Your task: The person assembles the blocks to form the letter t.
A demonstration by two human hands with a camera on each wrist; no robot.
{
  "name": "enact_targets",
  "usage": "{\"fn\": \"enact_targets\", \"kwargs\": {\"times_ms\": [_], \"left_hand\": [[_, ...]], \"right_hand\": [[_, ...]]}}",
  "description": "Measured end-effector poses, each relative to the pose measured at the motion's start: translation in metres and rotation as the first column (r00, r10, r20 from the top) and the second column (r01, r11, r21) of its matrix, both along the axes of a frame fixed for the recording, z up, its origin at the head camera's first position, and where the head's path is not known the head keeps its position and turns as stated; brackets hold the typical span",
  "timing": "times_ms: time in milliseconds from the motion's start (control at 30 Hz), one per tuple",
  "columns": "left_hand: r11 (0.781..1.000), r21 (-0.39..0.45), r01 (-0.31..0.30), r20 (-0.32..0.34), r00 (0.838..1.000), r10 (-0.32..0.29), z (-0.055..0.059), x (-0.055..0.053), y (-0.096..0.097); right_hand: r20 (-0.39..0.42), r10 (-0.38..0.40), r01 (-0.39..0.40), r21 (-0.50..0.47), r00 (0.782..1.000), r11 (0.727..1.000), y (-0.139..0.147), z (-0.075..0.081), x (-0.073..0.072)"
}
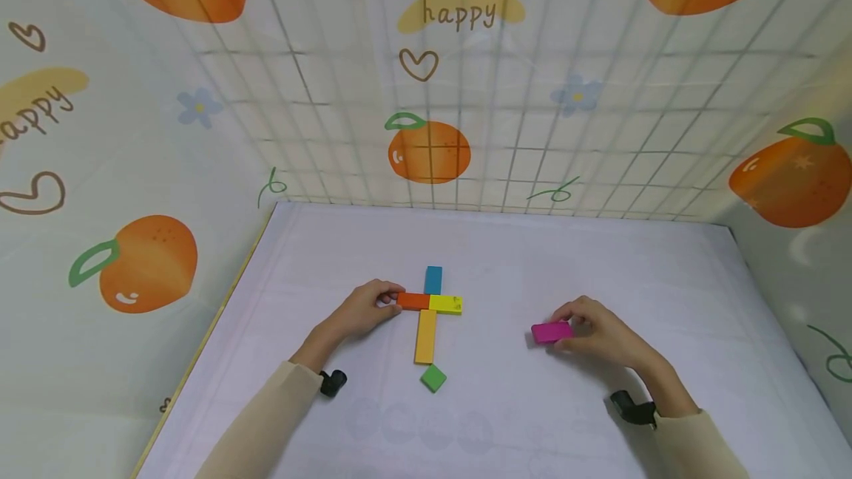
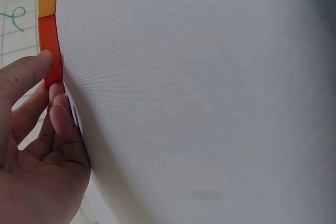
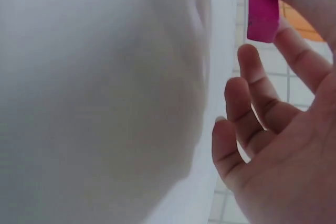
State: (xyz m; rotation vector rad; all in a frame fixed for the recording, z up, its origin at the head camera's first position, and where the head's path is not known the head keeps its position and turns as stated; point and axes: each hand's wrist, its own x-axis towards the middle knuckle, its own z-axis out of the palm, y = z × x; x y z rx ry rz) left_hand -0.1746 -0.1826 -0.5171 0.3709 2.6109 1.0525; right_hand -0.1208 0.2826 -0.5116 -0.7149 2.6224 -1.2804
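Observation:
In the head view my left hand pinches the outer end of a red block, which lies flat on the table. A yellow block touches the red one's other end. Above their joint lies a blue block; an orange-yellow block runs down below it. At that block's lower end a green square block sits turned like a diamond. Off to the right, my right hand holds a magenta block between thumb and index finger. The other fingers show loosely curved in the right wrist view, apart from the block.
A white cloth covers the table. Behind it hangs a curtain printed with oranges and grid lines, and similar cloth rises at both sides. Black wrist cameras sit on the left wrist and right wrist.

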Motion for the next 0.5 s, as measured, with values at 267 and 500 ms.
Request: {"fn": "enact_targets", "kwargs": {"times_ms": [267, 500], "left_hand": [[1.000, 0.006, -0.004, 0.003, 1.000, 0.004, 0.000, 0.000, 0.000], [1.000, 0.013, -0.012, -0.001, 1.000, 0.012, -0.002, 0.001, -0.001]], "right_hand": [[-0.008, -0.021, 0.021, 0.000, 1.000, 1.000, -0.014, -0.002, 0.013], [-0.032, -0.036, 0.037, 0.011, 0.999, 0.999, -0.028, -0.007, 0.024]]}}
